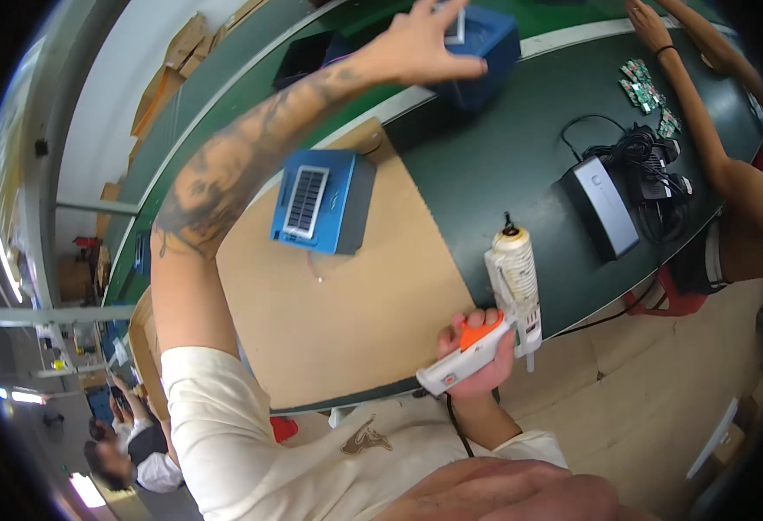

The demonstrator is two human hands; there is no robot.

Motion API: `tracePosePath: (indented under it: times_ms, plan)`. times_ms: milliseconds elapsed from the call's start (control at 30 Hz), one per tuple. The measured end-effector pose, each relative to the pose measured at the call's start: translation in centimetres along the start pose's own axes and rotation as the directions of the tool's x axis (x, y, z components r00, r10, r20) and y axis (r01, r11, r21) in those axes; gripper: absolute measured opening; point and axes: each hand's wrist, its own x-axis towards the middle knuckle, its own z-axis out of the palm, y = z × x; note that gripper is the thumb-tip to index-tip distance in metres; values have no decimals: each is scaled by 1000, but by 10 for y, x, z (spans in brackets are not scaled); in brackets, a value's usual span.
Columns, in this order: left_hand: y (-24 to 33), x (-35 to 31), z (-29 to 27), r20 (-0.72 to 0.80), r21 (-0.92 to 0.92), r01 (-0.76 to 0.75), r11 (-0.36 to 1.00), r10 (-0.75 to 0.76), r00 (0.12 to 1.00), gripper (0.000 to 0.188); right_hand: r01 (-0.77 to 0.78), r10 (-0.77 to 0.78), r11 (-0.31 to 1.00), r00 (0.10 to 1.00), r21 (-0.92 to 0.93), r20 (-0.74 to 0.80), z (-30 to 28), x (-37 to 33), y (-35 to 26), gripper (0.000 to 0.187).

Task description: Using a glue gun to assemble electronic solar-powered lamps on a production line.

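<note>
in the head view, my right hand point(483, 352) is curled round the glue gun point(516, 282). my left hand point(425, 54) is spread wide at the far blue box point(496, 54); i can't tell if it has hold. swinging the gun carelessly could smear glue on the near blue box point(357, 207), ahead and left of my right grip. the gun's long body, just right of that grip, points away from me.

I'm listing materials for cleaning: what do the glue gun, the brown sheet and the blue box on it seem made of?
Glue gun: likely hard plastic, satin, from its ribbed, moulded-looking body.
Brown sheet: probably cardboard, matte, judging by its plain tan face and rough edge.
Blue box: perhaps smooth plastic, given its even colour; painted metal remains possible.
</note>
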Motion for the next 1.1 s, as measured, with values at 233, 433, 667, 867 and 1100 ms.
tracePosePath:
  times_ms: [233, 433, 667, 867, 1100]
  plan:
    - [63, -143, 10, 234, 70, -134, 988, 114, 965, 99, 105, -106, 994, 991, 25, 86, -1, 5, 3, 33]
    - [45, -178, 8, -18, 126, -162, 979, 166, 986, 101, 74, -72, 997, 995, -33, 62, 0, 5, 4, 34]
    - [-235, -235, -65, -333, 306, 675, 672, -589, 737, 128, 38, -34, 997, 997, -65, 74, -4, 7, -3, 33]
    - [-275, -257, -65, -39, 178, 759, 626, -766, 642, 132, -49, 54, 997, 994, -56, 97, 7, 8, -5, 30]
    - [-167, -319, -119, -165, 379, 605, 700, -592, 789, 115, -108, 128, 982, 984, -154, 122, 12, 3, -9, 30]
